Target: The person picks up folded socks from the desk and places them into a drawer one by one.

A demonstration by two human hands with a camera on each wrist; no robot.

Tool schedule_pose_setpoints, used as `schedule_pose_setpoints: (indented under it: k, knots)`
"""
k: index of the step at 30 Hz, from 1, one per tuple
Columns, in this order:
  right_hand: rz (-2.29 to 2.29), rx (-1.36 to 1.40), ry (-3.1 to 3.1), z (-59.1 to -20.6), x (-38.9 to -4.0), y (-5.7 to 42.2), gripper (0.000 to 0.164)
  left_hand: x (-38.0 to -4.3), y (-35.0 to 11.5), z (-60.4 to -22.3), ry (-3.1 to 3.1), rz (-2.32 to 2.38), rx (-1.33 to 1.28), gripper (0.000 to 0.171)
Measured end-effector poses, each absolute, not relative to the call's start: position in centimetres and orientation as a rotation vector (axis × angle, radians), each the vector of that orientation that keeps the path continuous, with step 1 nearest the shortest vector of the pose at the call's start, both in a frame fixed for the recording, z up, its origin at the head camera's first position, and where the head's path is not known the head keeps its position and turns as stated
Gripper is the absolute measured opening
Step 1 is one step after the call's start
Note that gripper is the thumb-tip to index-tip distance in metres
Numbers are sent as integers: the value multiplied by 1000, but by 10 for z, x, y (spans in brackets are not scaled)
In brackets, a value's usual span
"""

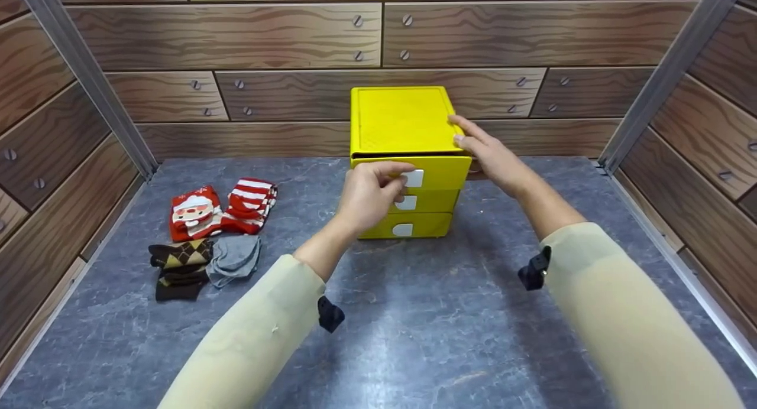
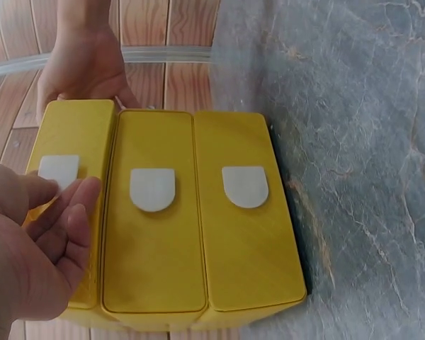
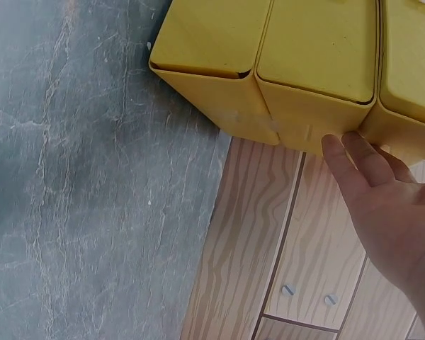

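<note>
A small yellow chest of drawers (image 1: 402,116) stands toward the back of the floor, its three drawer fronts facing me, each with a white tab. My left hand (image 1: 368,199) pinches the white tab (image 2: 59,166) of the top drawer (image 1: 447,171). That drawer stands slightly forward, with a dark gap under the chest's top edge. Against the chest's right side rests my right hand (image 1: 495,161), its fingers fairly straight, touching the side and upper edge. In the right wrist view, those fingers (image 3: 346,166) lie along the yellow side wall. What the drawers contain is hidden.
To the left lie folded socks: a red Santa pair (image 1: 198,214) with red-and-white stripes, a brown argyle pair (image 1: 180,270) and a grey pair (image 1: 233,260). Wood-patterned walls (image 1: 295,36) enclose the grey marbled floor (image 1: 414,338) at the back and sides.
</note>
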State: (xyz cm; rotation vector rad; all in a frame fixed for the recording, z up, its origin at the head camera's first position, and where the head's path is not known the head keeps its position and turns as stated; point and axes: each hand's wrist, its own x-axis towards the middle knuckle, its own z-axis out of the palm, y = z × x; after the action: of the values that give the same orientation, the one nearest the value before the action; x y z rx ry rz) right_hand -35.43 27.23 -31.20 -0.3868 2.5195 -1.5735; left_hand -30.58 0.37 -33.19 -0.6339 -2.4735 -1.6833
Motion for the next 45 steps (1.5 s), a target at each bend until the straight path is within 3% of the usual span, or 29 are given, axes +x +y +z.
schedule_pose_setpoints:
  k: [29, 45]
  knots:
    - [-1575, -368, 2563, -315, -357, 268, 66, -322, 4, -333, -2475, -1743, -593, 27]
    - [-1583, -372, 2556, -316, -355, 267, 64, -317, -19, -344, -2402, -1740, -576, 20]
